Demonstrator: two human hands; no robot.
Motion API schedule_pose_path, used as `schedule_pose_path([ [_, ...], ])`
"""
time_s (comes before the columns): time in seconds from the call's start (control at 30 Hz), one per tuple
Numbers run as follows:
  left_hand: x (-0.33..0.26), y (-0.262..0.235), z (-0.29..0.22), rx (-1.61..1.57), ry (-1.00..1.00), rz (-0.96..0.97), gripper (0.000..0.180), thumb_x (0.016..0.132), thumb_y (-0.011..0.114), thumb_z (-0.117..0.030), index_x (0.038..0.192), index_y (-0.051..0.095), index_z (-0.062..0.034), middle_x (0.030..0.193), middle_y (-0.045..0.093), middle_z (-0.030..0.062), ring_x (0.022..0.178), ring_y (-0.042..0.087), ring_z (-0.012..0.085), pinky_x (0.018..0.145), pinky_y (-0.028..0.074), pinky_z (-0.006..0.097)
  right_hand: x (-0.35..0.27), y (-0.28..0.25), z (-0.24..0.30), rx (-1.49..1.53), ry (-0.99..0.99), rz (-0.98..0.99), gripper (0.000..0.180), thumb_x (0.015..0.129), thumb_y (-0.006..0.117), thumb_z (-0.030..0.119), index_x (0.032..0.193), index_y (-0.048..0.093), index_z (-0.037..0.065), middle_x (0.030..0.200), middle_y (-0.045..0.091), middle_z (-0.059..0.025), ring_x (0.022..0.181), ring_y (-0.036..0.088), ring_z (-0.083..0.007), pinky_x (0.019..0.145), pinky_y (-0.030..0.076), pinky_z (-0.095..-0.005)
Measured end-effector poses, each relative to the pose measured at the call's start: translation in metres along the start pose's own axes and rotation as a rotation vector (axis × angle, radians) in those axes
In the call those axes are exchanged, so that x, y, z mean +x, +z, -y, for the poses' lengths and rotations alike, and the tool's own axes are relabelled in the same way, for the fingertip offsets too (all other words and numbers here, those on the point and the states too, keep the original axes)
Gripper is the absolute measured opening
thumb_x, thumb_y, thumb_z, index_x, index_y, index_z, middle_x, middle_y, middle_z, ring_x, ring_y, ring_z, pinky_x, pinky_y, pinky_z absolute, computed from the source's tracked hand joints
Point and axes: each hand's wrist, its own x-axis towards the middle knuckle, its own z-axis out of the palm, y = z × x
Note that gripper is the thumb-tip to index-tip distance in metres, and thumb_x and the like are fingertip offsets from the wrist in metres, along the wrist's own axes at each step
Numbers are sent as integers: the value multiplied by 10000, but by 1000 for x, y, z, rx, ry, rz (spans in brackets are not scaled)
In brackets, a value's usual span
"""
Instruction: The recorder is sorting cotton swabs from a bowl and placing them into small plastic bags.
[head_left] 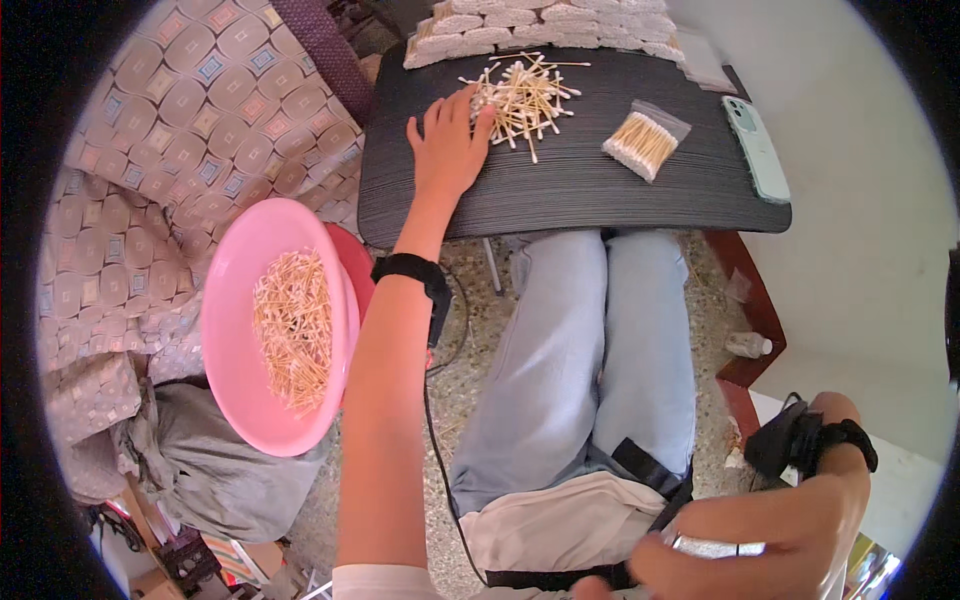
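Observation:
My left hand [447, 142] lies on the black table at the left edge of a loose pile of cotton swabs [530, 100]. Its fingers are spread, and the thumb and index finger touch the nearest swabs. My right hand [745, 545] is off the table at the lower right, close to the camera and partly cut off. Its fingers are bent but apart, and nothing shows between them. To the right of the pile is a small clear bag packed with cotton swabs [643, 143].
Stacked bags of swabs [545, 28] line the far edge of the black table [560, 195]. A pale green phone [757, 150] lies at its right edge. At left, a pink basin [225, 330] holds many loose swabs. A small bottle [748, 345] rests on the floor.

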Motion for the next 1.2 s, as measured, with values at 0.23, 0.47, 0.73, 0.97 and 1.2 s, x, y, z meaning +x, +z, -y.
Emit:
schedule_pose_path([
  [0.23, -6, -7, 7, 5, -27, -16, 505, 961, 306, -497, 1309, 446, -159, 1279, 507, 91, 1256, 394, 270, 1048, 182, 578, 12, -8, 10, 293, 263, 40, 224, 630, 627, 235, 705, 575, 31, 664, 501, -1, 593, 486, -137, 488, 362, -203],
  [0.47, -1, 1, -4, 0, -5, -15, 508, 957, 312, -491, 1305, 451, -148, 1301, 495, 80, 1258, 393, 278, 1043, 191, 593, -4, -11, 21, 62, 344, -27, 92, 734, 541, 171, 712, 490, 98, 743, 516, -32, 600, 530, -192, 513, 407, -257],
  [0.73, -7, -6, 26, -3, 20, -36, 493, 957, 312, -489, 1296, 459, -162, 1296, 504, 75, 1252, 404, 271, 1023, 201, 613, 2, -27, 1, 34, 220, 295, 97, 835, 470, 211, 851, 398, 148, 643, 551, -95, 640, 548, -193, 488, 408, -282],
  [0.97, -1, 8, 9, -27, 79, -128, 479, 951, 348, -479, 1276, 482, -153, 1263, 529, 83, 1243, 411, 281, 1014, 207, 621, -18, -40, 3, -460, -19, 327, 212, 759, 528, 231, 953, 473, 166, 695, 578, -90, 543, 461, -150, 419, 337, -249],
  [1.2, -4, 6, 10, -14, 48, -87, 508, 957, 315, -499, 1302, 466, -158, 1286, 506, 75, 1254, 394, 265, 1031, 187, 615, 1, -4, -14, 336, 92, 139, 197, 700, 626, 315, 822, 653, 162, 650, 538, -9, 481, 430, -102, 418, 306, -189],
])
